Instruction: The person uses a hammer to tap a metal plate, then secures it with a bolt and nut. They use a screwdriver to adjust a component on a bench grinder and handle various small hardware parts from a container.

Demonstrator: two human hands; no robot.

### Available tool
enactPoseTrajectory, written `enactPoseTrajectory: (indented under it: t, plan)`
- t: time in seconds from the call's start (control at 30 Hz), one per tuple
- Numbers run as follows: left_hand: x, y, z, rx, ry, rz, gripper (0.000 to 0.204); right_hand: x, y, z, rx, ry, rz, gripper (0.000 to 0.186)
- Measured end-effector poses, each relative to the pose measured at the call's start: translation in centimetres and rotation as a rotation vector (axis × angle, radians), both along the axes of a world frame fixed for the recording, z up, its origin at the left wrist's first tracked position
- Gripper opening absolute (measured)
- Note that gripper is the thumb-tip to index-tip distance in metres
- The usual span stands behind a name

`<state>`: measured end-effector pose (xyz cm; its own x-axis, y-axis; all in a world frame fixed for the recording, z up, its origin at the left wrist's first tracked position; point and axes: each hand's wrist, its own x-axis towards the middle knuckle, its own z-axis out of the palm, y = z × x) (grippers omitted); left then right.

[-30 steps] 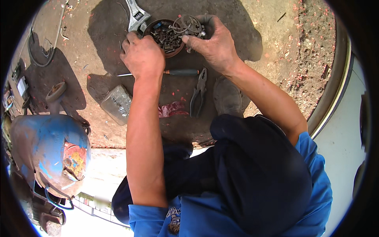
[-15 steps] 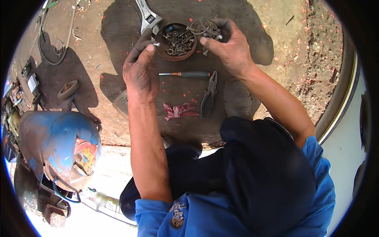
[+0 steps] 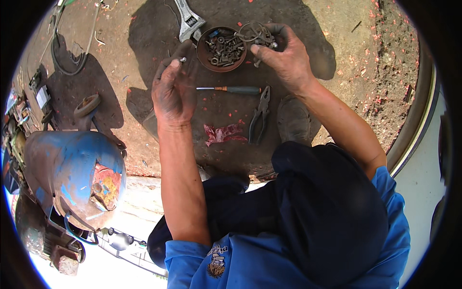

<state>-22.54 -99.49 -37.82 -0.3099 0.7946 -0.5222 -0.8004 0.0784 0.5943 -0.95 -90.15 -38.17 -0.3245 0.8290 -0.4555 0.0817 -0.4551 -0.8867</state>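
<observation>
My left hand [image 3: 171, 89] pinches a small shiny bolt [image 3: 182, 59] between thumb and forefinger, just left of a round brown bowl [image 3: 200, 59]. Dark nuts, bolts and screws [image 3: 224, 48] fill much of that bowl. Over the bowl's right side, my right hand [image 3: 291, 60] is closed on a thin metal ring [image 3: 250, 32] and a few small bolts. Its fingers partly hide them. An adjustable wrench [image 3: 190, 21] lies beyond my left hand. Below the bowl are a screwdriver [image 3: 236, 90] with a grey handle and dark pliers [image 3: 260, 115].
A crumpled red-and-white scrap [image 3: 224, 134] lies on the dirt ground. My shoe [image 3: 292, 120] is beside the pliers. At left stands a worn blue metal tank [image 3: 72, 164] with a small wheel [image 3: 87, 105], near a looped cable [image 3: 57, 58]. A curved rim [image 3: 417, 115] borders the right.
My left hand has turned, opening its palm more, and the bolt sits lower and farther from the bowl. The right hand keeps its hold. The whole view has shifted slightly.
</observation>
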Motion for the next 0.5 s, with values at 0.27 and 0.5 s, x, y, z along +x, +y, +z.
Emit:
enactPoseTrajectory:
  t: [0.27,0.5]
  plan:
    - [-0.8,-0.2,0.2,-0.103,0.104,-0.003,0.011,0.1,0.0,0.4,0.03,-0.058,0.009,0.051]
    - [0.5,0.3,0.3,-0.315,0.599,-0.155,0.012,0.2,0.0,-0.1,-0.001,-0.003,-0.013,0.045]
